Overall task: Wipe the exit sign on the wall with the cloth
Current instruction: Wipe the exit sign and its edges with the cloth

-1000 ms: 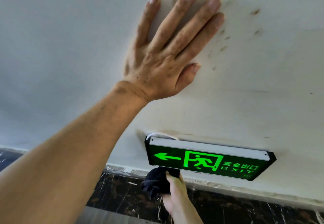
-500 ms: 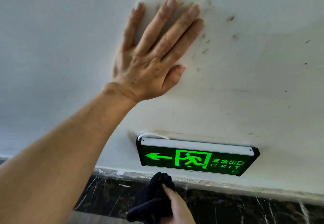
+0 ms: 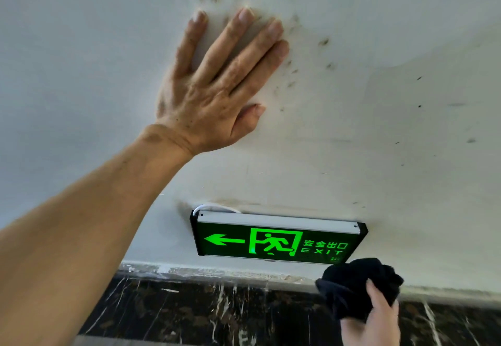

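A green lit exit sign (image 3: 276,241) with a black frame and a pale top strip hangs low on the white wall (image 3: 379,118). My left hand (image 3: 217,88) lies flat on the wall above the sign, fingers spread, holding nothing. My right hand (image 3: 372,318) grips a bunched black cloth (image 3: 352,283) just below the sign's lower right corner. The cloth touches or nearly touches that corner; I cannot tell which.
Brown smudges (image 3: 322,42) mark the wall around and above my left hand. A white cable (image 3: 214,207) loops behind the sign's top left. Below the wall runs a dark marbled skirting (image 3: 217,310) with a chipped pale edge.
My right hand has carried the cloth from under the sign's left part, down a little, then across to its lower right corner. My left hand stays pressed on the wall.
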A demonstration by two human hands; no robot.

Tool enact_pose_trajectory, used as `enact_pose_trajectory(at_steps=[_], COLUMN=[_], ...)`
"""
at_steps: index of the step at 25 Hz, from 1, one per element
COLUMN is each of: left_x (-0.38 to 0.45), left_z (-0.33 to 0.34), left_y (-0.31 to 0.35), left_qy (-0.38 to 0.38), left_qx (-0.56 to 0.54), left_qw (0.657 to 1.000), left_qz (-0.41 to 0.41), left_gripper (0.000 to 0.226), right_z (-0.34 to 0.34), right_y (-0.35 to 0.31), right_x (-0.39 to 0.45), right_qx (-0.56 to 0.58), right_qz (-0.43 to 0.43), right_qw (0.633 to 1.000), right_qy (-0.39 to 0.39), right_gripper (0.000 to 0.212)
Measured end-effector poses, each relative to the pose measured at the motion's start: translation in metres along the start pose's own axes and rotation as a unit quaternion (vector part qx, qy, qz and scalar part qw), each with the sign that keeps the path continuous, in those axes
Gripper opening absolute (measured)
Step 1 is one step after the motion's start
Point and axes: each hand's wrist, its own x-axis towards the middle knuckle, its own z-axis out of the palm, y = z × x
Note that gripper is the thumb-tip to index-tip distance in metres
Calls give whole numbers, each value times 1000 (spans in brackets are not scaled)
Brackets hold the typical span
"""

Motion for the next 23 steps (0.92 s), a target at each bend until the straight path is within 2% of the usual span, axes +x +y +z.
enact_pose_trajectory(at_steps=[1, 4, 6, 8, 12, 16, 21, 23], left_x=[0, 0, 1, 0, 1, 1, 2, 2], left_z=[0, 1, 2, 2, 3, 2, 2, 1], left_y=[0, -2, -1, -1, -1, -1, 0, 0], left_qy=[1, 2, 3, 5, 7, 4, 4, 1], left_qx=[-2, -3, -5, -5, -9, -8, -10, -14], left_qw=[1000, 1000, 1000, 1000, 1000, 1000, 1000, 1000], left_qz=[0, -1, 0, 2, 1, 1, 4, 3], left_gripper=[70, 71, 71, 71, 69, 68, 67, 67], right_z=[11, 43, 47, 47, 51, 59, 72, 81], right_y=[1, -5, -1, 4, 17, 46, 86, 101], right_x=[-20, -9, -19, -18, -29, -49, -86, -105], right_qx=[-24, -107, -117, -119, -155, -245, -324, -343], right_qz=[-24, -71, -67, -69, -114, -154, -142, -140], right_qw=[998, 989, 984, 985, 974, 942, 917, 911], right_qy=[-50, -72, -114, -109, -117, -169, -186, -182], right_gripper=[47, 40, 30, 23, 39, 45, 50, 42])
